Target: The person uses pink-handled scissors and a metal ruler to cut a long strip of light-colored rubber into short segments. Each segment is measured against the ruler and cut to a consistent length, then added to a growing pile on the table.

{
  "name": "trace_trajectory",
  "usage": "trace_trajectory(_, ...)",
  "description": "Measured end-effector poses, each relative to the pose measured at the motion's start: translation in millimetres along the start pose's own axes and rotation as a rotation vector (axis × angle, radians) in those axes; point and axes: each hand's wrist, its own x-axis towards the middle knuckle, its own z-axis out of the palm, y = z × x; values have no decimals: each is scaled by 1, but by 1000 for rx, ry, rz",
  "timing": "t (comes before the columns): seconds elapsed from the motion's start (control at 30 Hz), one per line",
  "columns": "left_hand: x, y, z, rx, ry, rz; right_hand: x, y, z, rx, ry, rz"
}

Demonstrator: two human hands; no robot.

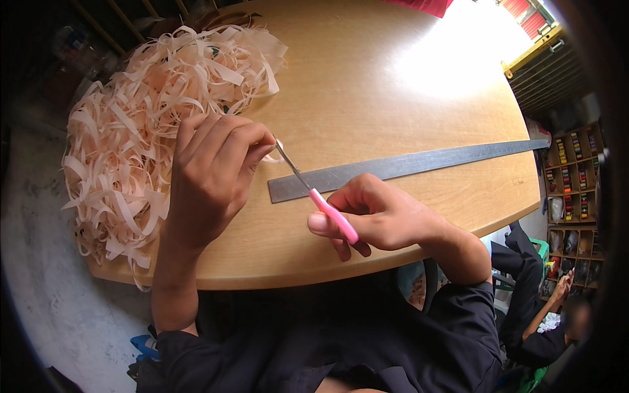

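Observation:
My left hand [213,173] hovers over the wooden table [367,85], pinching the end of a pale peach strip between thumb and fingers. My right hand [377,216] grips small scissors with pink handles [334,215]. The thin metal blades [291,164] point up and left, with their tip right at my left fingertips where the strip is held. A big tangled heap of the same peach strips [151,124] lies on the table's left side, partly hidden behind my left hand.
A long grey metal ruler [406,164] lies across the table from the middle to the right edge. A seated person in dark clothes [544,314] is at the lower right. Shelves holding thread spools [573,177] stand on the right. Grey floor shows at the left.

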Motion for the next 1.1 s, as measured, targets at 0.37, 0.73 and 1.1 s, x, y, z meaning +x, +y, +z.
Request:
trace_trajectory(0.37,0,6,4,-49,29,42,1,3,-5,10,-30,-51)
trace_trajectory(0.73,-2,-10,-1,12,-39,-89,5,8,-2,-2,284,-158)
trace_trajectory(1.1,-9,-1,9,-289,-32,-195,15,19,-8,-174,624,-409)
